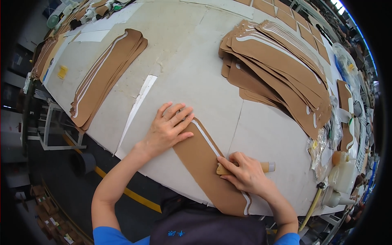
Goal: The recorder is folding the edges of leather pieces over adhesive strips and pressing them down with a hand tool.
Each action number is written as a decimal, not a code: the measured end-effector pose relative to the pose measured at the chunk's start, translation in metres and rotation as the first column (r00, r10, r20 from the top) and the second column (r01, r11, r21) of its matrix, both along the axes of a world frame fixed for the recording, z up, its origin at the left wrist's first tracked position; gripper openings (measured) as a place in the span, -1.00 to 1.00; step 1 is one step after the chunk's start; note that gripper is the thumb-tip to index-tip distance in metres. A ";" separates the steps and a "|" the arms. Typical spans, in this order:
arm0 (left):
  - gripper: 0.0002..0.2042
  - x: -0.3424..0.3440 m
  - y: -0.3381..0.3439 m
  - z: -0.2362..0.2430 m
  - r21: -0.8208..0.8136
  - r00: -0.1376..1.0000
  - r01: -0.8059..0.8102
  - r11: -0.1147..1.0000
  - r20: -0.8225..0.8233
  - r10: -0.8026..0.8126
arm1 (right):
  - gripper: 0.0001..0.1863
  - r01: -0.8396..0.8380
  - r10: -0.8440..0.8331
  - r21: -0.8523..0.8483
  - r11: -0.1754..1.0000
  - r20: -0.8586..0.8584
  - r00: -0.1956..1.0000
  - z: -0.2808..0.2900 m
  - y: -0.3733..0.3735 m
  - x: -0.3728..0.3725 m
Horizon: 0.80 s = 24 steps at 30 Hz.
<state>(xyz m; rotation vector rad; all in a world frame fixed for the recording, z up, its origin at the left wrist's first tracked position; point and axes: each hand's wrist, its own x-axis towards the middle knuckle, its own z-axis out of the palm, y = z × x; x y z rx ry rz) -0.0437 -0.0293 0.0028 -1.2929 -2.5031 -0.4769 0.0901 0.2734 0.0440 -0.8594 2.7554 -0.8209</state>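
Note:
A long brown panel (196, 167) with a white strip along its right edge lies diagonally on the pale worktable (196, 53). My left hand (169, 126) rests on its upper end, fingers slightly spread and extended. Lower down, my right hand (241, 171) grips a tan tool (267, 166) with a pale end, held crosswise over the panel, its index finger at the white strip. Part of the tool is hidden by the fingers.
Brown panel stacks lie at upper left (106, 73) and upper right (273, 69). Plastic bags (320, 147), a translucent jug (343, 175) and a yellow rod (310, 208) line the right edge. A metal frame (55, 124) and dark bin (83, 163) stand below the table's left side.

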 end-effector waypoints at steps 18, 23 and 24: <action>-0.64 -0.013 0.048 0.043 -0.029 0.890 0.322 0.946 0.352 -0.292 | -0.46 0.247 -0.244 -0.089 0.965 0.041 0.969 0.007 0.017 0.018; -0.76 -0.027 0.058 0.047 -0.155 0.704 0.494 0.856 0.649 -0.289 | -0.48 0.667 -0.670 -0.108 0.737 0.003 0.742 -0.001 0.087 0.062; -0.80 -0.028 0.047 0.046 -0.059 0.688 0.452 0.890 0.658 -0.306 | -0.48 0.656 -0.661 -0.117 0.746 -0.003 0.750 -0.007 0.099 0.069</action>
